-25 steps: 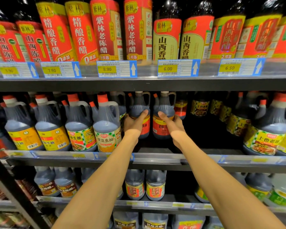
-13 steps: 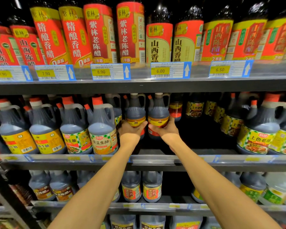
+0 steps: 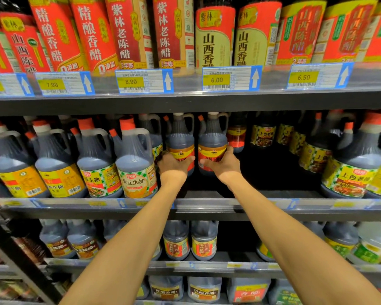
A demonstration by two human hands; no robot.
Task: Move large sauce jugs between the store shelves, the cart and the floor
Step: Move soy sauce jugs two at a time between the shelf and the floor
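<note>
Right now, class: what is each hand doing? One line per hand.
Left hand: grips the left jug on the middle shelf.
Right hand: grips the right jug beside it.

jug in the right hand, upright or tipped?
Upright. The right jug stands with neck and cap straight up, parallel to the left jug beside it. The right hand grips its label; whether its base rests on the shelf is hidden.

A shop aisle: the sauce and vinegar section of a supermarket.

Stacked dark metal shelves (image 3: 189, 102) fill the view. At twelve o'clock stand rows of red-labelled vinegar bottles (image 3: 128, 31) above yellow price tags (image 3: 130, 81) reading 7.90, 8.90, 6.00 and 6.50, each with a blue arrow. From nine to three o'clock sit ranks of identical handled sauce jugs (image 3: 134, 164); more fill the shelves toward six.
</note>
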